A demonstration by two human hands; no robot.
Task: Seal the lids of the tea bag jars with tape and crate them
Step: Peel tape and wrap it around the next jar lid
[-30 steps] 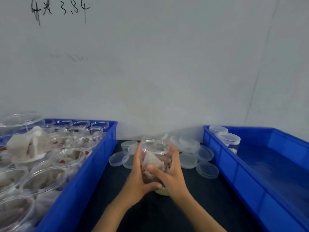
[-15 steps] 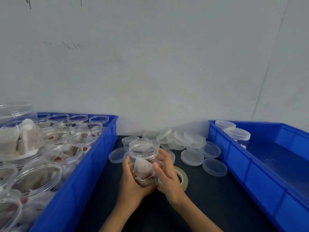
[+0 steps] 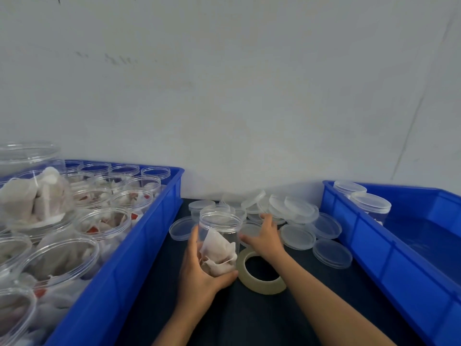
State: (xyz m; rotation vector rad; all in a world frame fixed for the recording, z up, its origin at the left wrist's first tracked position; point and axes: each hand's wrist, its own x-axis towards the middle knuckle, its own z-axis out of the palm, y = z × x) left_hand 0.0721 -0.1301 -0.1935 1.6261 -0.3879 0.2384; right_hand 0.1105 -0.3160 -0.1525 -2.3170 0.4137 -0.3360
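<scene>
Two blue crates are flanking the dark table (image 3: 249, 320): the left crate (image 3: 119, 265) is holding open filled jars, the right crate (image 3: 374, 245) two lidded jars. The left hand (image 3: 199, 278) is gripping an unlidded tea bag jar (image 3: 219, 240), fingers curled round it, beside the tape roll (image 3: 259, 283). The right hand (image 3: 267, 236), fingers spread, is touching the loose lids (image 3: 296, 221).

You get even, cool, diffuse light, moderately bright; source not visible. Shadows faint: soft dark band under lids (image 3: 296, 216) at wall (image 3: 249, 96) base. Whole frame slightly soft, fine detail smeared. Jars (image 3: 62, 245) at left edge blurred and stretched (wide-angle bulge), crate (image 3: 389, 258) rims bowed. Pale sheen on clear plastic, mild glare on right crate floor. Dark table (image 3: 287, 320) swallows detail.
</scene>
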